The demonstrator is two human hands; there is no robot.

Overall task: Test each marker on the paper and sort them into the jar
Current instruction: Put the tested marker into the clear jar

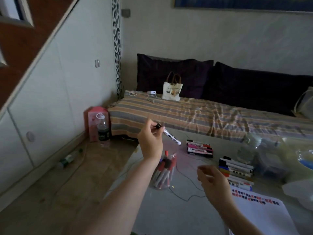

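My left hand [149,141] is raised above the clear jar [163,173] and pinches a white marker with a black cap [171,135], cap end up between the fingers. The jar holds several red and black capped markers. My right hand [211,179] hovers blurred over the table with fingers loosely curled and nothing in it. The white paper [260,216] lies at the lower right, with rows of red, black and blue test marks along its top. One stack of markers [199,148] lies behind the jar, another [237,172] lies beside the paper.
A thin dark cable [186,190] loops across the grey table [169,214]. Clear plastic containers [264,158] and a white bowl [299,192] stand at the right. Beyond the table are a striped couch [194,116] with a tote bag [171,91], and a bottle [103,131] on the floor.
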